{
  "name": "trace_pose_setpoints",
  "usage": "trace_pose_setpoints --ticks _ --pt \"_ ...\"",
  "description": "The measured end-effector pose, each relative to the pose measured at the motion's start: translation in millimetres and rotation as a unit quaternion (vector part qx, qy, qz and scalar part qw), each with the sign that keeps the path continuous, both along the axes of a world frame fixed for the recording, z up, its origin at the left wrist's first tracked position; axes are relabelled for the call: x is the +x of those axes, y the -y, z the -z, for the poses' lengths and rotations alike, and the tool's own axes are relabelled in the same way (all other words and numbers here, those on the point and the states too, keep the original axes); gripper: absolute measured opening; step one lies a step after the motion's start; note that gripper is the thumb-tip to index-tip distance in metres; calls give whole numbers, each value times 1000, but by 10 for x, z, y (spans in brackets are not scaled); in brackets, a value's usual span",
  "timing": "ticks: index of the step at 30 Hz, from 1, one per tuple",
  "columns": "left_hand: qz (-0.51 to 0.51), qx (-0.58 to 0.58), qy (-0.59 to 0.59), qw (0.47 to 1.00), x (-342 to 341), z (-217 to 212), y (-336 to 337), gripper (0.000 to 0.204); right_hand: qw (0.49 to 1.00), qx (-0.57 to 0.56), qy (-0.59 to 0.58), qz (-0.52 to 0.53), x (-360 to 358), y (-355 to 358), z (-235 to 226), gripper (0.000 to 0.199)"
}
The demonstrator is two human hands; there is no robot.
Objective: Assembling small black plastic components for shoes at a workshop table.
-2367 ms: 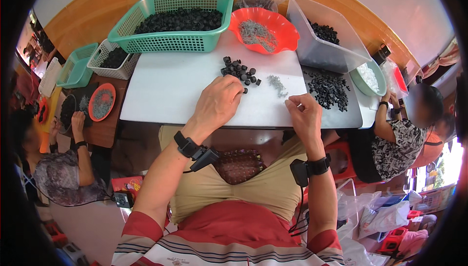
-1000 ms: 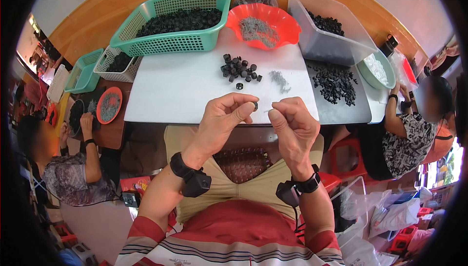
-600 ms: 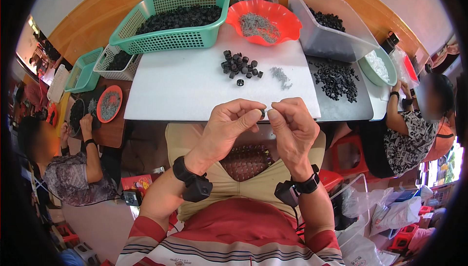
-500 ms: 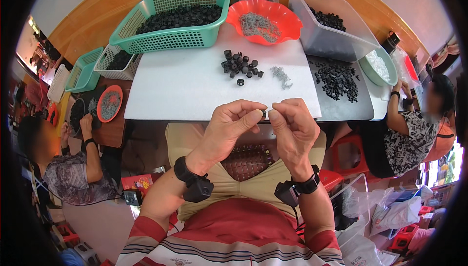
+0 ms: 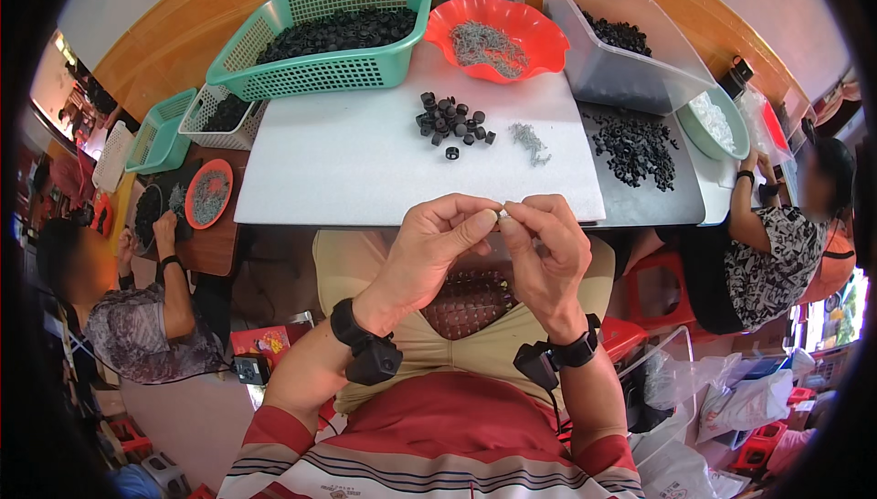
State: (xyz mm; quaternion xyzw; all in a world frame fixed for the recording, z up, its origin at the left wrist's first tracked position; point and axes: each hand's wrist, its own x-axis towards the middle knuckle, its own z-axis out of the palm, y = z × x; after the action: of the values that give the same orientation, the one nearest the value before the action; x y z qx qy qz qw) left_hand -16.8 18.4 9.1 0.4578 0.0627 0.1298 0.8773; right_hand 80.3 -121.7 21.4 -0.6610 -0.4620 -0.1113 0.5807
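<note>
My left hand [image 5: 446, 236] and my right hand [image 5: 546, 248] meet fingertip to fingertip just in front of the table's near edge. Both are closed in a pinch, thumb against forefinger. Between the tips a tiny pale glint [image 5: 503, 214] shows; the fingers hide most of whatever they grip. Beyond the hands, on a white foam sheet [image 5: 338, 165], lies a heap of small black round caps [image 5: 448, 120], with one cap [image 5: 452, 153] apart at its near side. Right of the heap is a small pile of thin grey pins or screws [image 5: 528, 143].
Along the back stand a green basket [image 5: 320, 83] of black parts, a red bowl [image 5: 548, 62] of grey pieces and a clear bin [image 5: 630, 83]. Small black parts [image 5: 635, 150] cover a dark board at right. People work at left [image 5: 151, 316] and right [image 5: 772, 261].
My fingertips have shifted slightly, the right ones moving in closer to the left. A dark bit seen between them before is now covered, and a pale glint shows instead.
</note>
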Motion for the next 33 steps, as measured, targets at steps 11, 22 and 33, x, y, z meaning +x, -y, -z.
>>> trace_pose_setpoints --ticks 11,22,33 --pt "55 -46 -36 997 -20 -110 9 23 999 -26 9 -35 37 64 20 34" --pt "77 -125 -36 989 -14 -77 -2 22 998 -42 33 -23 55 82 24 33" --pt "40 -161 -59 984 18 -111 82 24 999 0 40 16 58 54 52 28"
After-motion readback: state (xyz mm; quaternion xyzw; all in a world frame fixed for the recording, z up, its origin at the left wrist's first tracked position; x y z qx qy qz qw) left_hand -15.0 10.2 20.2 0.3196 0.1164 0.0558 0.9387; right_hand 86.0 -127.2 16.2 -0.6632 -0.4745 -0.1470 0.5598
